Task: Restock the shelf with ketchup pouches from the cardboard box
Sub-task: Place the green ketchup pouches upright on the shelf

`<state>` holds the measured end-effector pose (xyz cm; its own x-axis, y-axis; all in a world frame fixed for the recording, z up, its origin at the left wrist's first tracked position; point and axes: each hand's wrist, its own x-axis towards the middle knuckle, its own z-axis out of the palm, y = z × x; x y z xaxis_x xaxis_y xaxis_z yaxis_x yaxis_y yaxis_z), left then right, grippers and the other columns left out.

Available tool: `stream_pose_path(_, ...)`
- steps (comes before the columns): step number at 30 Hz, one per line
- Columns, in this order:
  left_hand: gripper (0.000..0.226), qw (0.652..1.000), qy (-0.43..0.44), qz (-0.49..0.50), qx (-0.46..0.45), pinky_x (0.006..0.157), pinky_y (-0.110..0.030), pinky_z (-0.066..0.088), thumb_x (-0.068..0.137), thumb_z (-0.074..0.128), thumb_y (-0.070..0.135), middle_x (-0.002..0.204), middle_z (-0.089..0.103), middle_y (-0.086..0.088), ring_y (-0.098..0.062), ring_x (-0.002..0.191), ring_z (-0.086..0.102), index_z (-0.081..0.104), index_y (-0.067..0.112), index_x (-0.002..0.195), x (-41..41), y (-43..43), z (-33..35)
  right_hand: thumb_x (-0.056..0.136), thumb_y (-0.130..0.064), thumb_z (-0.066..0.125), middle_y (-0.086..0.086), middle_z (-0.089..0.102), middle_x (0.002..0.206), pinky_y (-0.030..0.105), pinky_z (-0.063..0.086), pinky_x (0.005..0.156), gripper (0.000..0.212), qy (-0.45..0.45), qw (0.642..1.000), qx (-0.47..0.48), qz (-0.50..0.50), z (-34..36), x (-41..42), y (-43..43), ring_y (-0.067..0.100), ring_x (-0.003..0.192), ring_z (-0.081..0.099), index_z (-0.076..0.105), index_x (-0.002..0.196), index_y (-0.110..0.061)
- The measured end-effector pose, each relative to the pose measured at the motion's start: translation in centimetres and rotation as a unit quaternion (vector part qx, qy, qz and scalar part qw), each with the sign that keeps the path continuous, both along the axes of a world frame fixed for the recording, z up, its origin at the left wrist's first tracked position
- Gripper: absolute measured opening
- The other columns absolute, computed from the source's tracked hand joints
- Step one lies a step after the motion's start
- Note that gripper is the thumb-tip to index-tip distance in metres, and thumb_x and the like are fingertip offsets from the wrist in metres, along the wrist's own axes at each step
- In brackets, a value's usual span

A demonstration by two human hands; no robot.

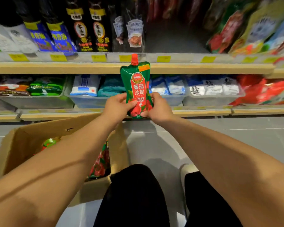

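Observation:
A green and red ketchup pouch [138,82] with a red cap stands upright in the air in front of the shelves. My left hand [117,106] grips its lower left side and my right hand [159,108] grips its lower right side. Below my left forearm sits the open cardboard box [23,141] on the floor, with another ketchup pouch [100,163] leaning at its right inside wall and a green and red bit [48,143] further left. The upper shelf [175,38] has a bare gap straight above the held pouch.
Dark bottles [88,30] and Heinz pouches [134,31] stand left of the gap, colourful pouches [246,28] to its right. The lower shelf holds clear bins [39,102] of bagged goods. My dark-trousered knees [134,194] are at the bottom, on a grey floor.

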<state>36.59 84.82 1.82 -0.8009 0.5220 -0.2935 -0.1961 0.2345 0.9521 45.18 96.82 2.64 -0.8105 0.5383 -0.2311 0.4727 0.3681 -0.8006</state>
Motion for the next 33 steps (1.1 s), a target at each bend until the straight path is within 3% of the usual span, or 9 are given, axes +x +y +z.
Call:
stream_pose_path(4,0.039,0.995,0.095,-0.021,-0.033,0.085,-0.036,0.053,0.080,0.072,0.023,0.101,0.067,0.002,-0.013,0.092,0.064,0.062,0.020,0.118,1.4,6.9,1.8,0.075,-0.005,0.072,0.008,0.066,0.108,0.035,0.049,0.084,0.043,0.032,0.998,0.042,-0.033,1.1,1.8,6.3,0.022,0.095,0.062,0.053,0.113,-0.011)
stream_pose_path(7,0.039,0.991,0.129,-0.038,-0.006,0.090,-0.041,0.052,0.081,0.071,0.020,0.104,0.068,-0.002,-0.018,0.097,0.064,0.063,0.017,0.118,2.8,11.6,2.8,0.079,-0.006,0.067,0.011,0.067,0.107,0.041,0.050,0.084,0.039,0.049,0.993,0.090,-0.057,1.8,3.0,10.9,0.026,0.095,0.062,0.054,0.115,-0.012)
stream_pose_path(13,0.032,0.978,0.199,-0.036,0.043,0.086,-0.043,0.053,0.079,0.072,0.020,0.099,0.071,-0.004,-0.021,0.093,0.066,0.065,0.017,0.110,5.1,21.6,4.6,0.079,-0.012,0.068,0.003,0.063,0.092,0.028,0.041,0.068,0.030,0.120,0.971,0.161,-0.128,3.8,5.5,20.0,0.016,0.079,0.055,0.061,0.107,-0.018)
stream_pose_path(16,0.036,0.969,0.240,-0.025,0.052,0.087,-0.032,0.052,0.078,0.071,0.027,0.102,0.069,0.004,-0.013,0.095,0.064,0.063,0.018,0.112,5.6,26.0,5.6,0.080,-0.015,0.067,0.002,0.055,0.094,0.026,0.035,0.070,0.027,0.147,0.956,0.207,-0.148,4.9,5.7,24.0,0.015,0.084,0.050,0.062,0.107,-0.018)
stream_pose_path(19,0.036,0.958,0.279,-0.007,0.072,0.078,-0.015,0.045,0.076,0.072,0.031,0.097,0.066,0.014,-0.002,0.091,0.061,0.063,0.025,0.111,5.8,29.8,6.7,0.083,-0.018,0.065,0.003,0.061,0.110,0.025,0.039,0.076,0.036,0.167,0.947,0.227,-0.157,5.8,5.8,27.7,0.015,0.095,0.053,0.060,0.119,-0.016)
stream_pose_path(21,0.034,0.952,0.297,-0.004,0.080,0.074,-0.010,0.043,0.076,0.071,0.032,0.097,0.065,0.018,0.002,0.089,0.060,0.062,0.031,0.109,5.8,31.7,7.2,0.084,-0.020,0.064,0.002,0.064,0.111,0.029,0.043,0.080,0.035,0.174,0.941,0.243,-0.161,6.3,5.6,29.6,0.019,0.101,0.055,0.061,0.118,-0.016)
stream_pose_path(27,0.039,0.939,0.339,0.014,0.051,0.088,-0.029,0.050,0.078,0.067,0.034,0.110,0.065,0.007,-0.009,0.101,0.059,0.060,0.031,0.116,4.8,36.5,7.3,0.089,-0.018,0.056,0.003,0.062,0.121,0.038,0.047,0.093,0.033,0.183,0.947,0.207,-0.164,6.5,4.2,34.3,0.020,0.110,0.057,0.059,0.122,-0.015)
stream_pose_path(30,0.037,0.934,0.358,0.009,0.015,0.089,-0.037,0.051,0.080,0.065,0.035,0.109,0.065,0.005,-0.013,0.101,0.059,0.060,0.030,0.116,4.2,37.6,6.8,0.091,-0.020,0.055,0.005,0.061,0.122,0.035,0.047,0.092,0.033,0.169,0.949,0.206,-0.166,6.0,3.7,35.6,0.021,0.109,0.057,0.060,0.123,-0.015)
stream_pose_path(33,0.036,0.926,0.378,0.011,-0.023,0.087,-0.035,0.050,0.082,0.064,0.036,0.109,0.066,0.004,-0.014,0.099,0.059,0.060,0.027,0.117,3.6,38.6,6.2,0.090,-0.023,0.056,0.006,0.065,0.114,0.035,0.050,0.083,0.030,0.147,0.953,0.210,-0.160,5.1,3.3,36.7,0.024,0.102,0.059,0.061,0.119,-0.016)
